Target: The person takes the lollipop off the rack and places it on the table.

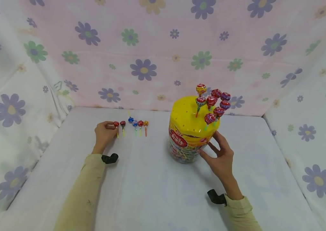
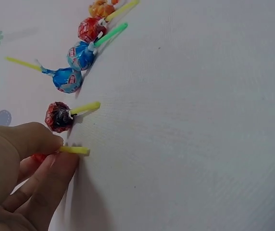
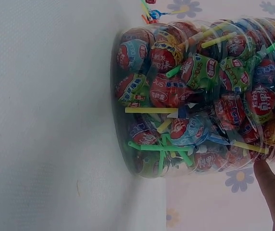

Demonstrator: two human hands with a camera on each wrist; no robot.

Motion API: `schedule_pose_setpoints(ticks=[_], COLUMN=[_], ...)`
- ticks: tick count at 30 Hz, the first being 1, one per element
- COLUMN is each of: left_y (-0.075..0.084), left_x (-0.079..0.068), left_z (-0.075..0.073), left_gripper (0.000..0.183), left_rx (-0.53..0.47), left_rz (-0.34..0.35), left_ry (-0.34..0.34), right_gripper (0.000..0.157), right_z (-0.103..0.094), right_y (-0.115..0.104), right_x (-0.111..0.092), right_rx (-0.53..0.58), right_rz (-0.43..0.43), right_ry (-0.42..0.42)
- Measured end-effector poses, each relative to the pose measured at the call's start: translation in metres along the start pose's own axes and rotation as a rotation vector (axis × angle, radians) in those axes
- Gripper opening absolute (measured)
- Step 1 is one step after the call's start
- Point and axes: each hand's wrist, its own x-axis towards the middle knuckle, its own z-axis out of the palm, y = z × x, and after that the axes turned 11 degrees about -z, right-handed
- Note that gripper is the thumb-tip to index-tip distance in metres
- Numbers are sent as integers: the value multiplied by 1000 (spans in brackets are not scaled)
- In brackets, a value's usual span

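My left hand (image 1: pixel 104 136) pinches a red-wrapped lollipop (image 1: pixel 116 124) at the left end of a short row on the table. In the left wrist view its yellow stick (image 2: pixel 76 150) pokes out past thumb and fingertips, while most of the candy is hidden behind them. My right hand (image 1: pixel 221 160) holds the right side of a big clear lollipop jar (image 1: pixel 184 152), thumb toward the front and fingers farther back. Several lollipops (image 1: pixel 211 101) stand upright in the right part of its yellow lid (image 1: pixel 181 110). Wrapped lollipops (image 3: pixel 195 72) fill the jar.
Beside the pinched one lie a dark red lollipop (image 1: pixel 122 124), a blue one (image 1: pixel 130 120) with its stick pointing backward, another blue one (image 1: pixel 135 123), a red one (image 1: pixel 140 123) and an orange one (image 1: pixel 146 123). Flowered cloth (image 1: pixel 157 48) walls the white table (image 1: pixel 151 192).
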Motion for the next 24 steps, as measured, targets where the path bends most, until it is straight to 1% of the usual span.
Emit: schedule_pose_setpoints(ticks=[3,11,14,17,20,23,24], left_y=[0,0,-1,0,2,7,9], left_x=[4,7,5,0,-7,-16,-18], left_z=[1,1,-1,-5,-11,-18,-19], left_gripper=[34,39,44,48,52,58,60], left_rx=[54,72,81,84,37,-53,-83], left_rz=[22,49,53,41,22,26,36], left_ry=[8,2,5,6,-21,-83,-104], right_gripper=[86,86,85,85,85,85,85], right_z=[0,-1,-1,-1,-1,-1,-1], right_y=[1,3,3,2,1,1,2], right_x=[-1,0,0,0,0,0,0], right_rx=[5,5,2,2,3,4,5], right_rz=[9,20,20,21,17,11,9], right_ry=[0,-4,-4,-1,-1,-1,-1])
